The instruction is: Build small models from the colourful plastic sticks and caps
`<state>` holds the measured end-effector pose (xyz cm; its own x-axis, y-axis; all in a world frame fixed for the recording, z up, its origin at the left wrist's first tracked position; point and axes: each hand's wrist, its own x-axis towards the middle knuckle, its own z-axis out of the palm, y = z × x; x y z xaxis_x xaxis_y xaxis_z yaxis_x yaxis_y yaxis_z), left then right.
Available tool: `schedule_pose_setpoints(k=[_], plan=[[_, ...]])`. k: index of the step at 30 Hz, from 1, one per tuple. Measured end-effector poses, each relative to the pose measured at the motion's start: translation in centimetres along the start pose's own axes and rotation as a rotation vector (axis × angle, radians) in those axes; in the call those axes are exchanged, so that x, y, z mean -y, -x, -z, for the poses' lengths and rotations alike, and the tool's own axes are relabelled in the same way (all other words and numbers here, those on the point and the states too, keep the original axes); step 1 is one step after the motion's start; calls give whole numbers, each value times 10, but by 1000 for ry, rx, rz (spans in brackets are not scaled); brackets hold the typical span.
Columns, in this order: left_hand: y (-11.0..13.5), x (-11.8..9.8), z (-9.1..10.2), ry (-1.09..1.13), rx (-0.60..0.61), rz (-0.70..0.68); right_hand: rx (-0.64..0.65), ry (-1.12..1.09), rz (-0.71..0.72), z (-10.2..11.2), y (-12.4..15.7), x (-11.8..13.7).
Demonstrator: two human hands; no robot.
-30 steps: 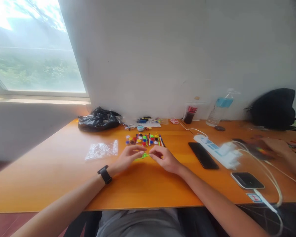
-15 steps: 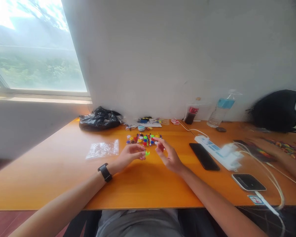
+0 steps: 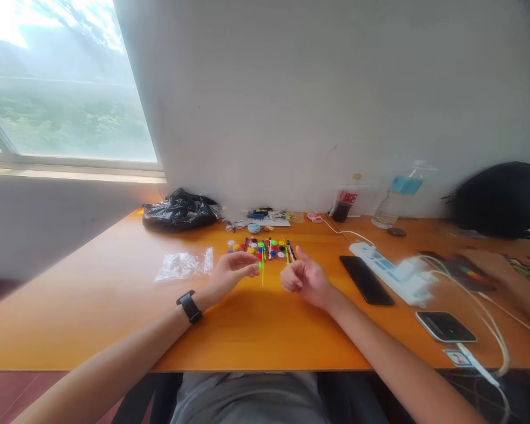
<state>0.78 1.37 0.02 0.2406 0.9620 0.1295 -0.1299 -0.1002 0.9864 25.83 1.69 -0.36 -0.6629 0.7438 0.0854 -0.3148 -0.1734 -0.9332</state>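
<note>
My left hand [image 3: 232,272], with a black watch on the wrist, pinches a thin green stick [image 3: 262,272] that hangs upright just above the orange table [image 3: 115,312]. My right hand [image 3: 304,277] is a loose fist beside it with the thumb up; I see nothing in it. Just behind both hands lies a cluster of small coloured round pieces and sticks [image 3: 261,248].
A clear plastic bag [image 3: 184,264] and a black bag [image 3: 179,213] lie to the left. A black phone [image 3: 364,278], a white power strip [image 3: 391,271], a charging device [image 3: 445,325] and two bottles [image 3: 395,195] are to the right. Another person's hand [image 3: 490,263] rests at far right.
Both hands were pinched together on the green piece a second ago. The right hand let go, opened, then curled into a fist. The left hand keeps the green stick, turned upright.
</note>
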Motion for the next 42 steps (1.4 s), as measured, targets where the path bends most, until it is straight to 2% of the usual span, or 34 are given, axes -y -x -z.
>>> schedule_pose_setpoints(k=[5,10,14,21,28,34,42], plan=[[-3,7,3,86,26,35,-103,-64,15,2,-2,6],[-10,15,12,352,55,146,-166,-94,1,5,-2,8],[-14,20,17,487,110,142,-179,-77,-7,6,-2,7],[-13,19,19,516,134,130,-201,-9,-27,6,-3,6],[-13,20,19,514,148,141,-190,-40,-20,6,-3,6],[-8,18,18,522,202,174,-203,-49,-9,4,-3,7],[0,10,15,483,336,172,-218,-20,-6,4,-3,8]])
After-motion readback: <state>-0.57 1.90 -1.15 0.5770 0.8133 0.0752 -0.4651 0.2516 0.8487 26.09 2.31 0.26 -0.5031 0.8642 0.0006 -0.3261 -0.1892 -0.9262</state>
